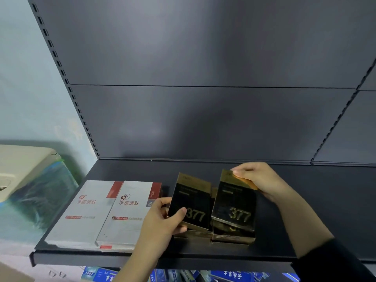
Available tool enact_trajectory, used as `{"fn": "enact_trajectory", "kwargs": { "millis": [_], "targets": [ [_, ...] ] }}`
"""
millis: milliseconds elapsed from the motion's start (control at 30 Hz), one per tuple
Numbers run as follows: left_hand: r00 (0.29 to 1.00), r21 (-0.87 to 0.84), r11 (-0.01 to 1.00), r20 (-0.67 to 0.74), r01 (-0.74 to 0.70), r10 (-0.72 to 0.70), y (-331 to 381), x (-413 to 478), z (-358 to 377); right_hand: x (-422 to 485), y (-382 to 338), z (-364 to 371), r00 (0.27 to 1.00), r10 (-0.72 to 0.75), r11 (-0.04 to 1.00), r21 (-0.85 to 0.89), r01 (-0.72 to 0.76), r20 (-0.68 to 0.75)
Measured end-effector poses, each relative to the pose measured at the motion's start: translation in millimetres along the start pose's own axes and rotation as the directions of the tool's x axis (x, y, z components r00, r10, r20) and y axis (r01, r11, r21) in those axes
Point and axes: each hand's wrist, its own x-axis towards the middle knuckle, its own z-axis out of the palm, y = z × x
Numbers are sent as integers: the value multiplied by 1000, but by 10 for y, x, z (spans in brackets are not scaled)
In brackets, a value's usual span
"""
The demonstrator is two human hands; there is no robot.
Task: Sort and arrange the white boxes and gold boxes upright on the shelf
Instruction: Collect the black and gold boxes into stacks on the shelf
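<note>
Two gold-and-black boxes marked 377 stand tilted near the front of the dark shelf. My left hand grips the left gold box at its lower left edge, thumb on its front. My right hand pinches the top of the right gold box. More gold boxes lie flat beneath these two, largely hidden. Two white boxes with red corners, one beside the other, lie flat on the shelf's left part.
The grey back panel rises behind the shelf, with a slotted upright post at its left. A beige and blue-wrapped bulky object sits left of the shelf. Blue packages fill the level below.
</note>
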Motion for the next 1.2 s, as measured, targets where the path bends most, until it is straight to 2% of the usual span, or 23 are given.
{"fn": "enact_trajectory", "kwargs": {
  "millis": [67, 133, 267, 400, 467, 533, 600, 633, 667, 733, 967, 1200],
  "targets": [
    [994, 219, 971, -19, -99, 106, 23, -37, 26, 71, -22, 77, 998, 1, 995, -101, 4, 55],
    [976, 418, 889, -27, -185, 216, 38, -79, 35, 130, -20, 167, 996, -9, 981, -192, 27, 90],
    [962, 538, 812, -8, -225, 272, 6, -74, 46, 179, 72, 317, 995, -49, 967, -247, 69, 88],
    [970, 689, 699, 22, -191, 243, -92, -61, 58, 90, 222, 411, 998, -60, 979, -198, 55, -18],
    [977, 649, 738, 42, -186, 210, -126, -37, 61, -7, 284, 453, 987, -49, 991, -127, 30, -150],
    [993, 513, 850, 68, -118, 97, -131, 7, 52, -148, 319, 484, 956, 107, 988, 136, -72, -273],
    [991, 312, 949, 113, 36, -75, -113, 49, 60, -284, 403, 507, 921, 338, 877, 421, -233, -194],
    [980, 219, 970, 145, 101, -135, -116, 68, 70, -343, 470, 521, 907, 407, 815, 492, -305, -112],
    [970, 144, 978, 170, 148, -172, -122, 82, 80, -401, 538, 540, 901, 433, 768, 539, -347, -37],
    [961, 45, 980, 192, 195, -200, -133, 125, 92, -485, 623, 576, 915, 401, 697, 631, -341, 52],
    [891, -26, 968, 397, 249, -218, -5, 235, 229, -481, 656, 367, 920, 390, 638, 709, -302, 41],
    [896, -2, 976, 397, 216, -198, -8, 347, 584, -458, 568, 92, 908, 418, 672, 680, -292, -24]
  ]
}}
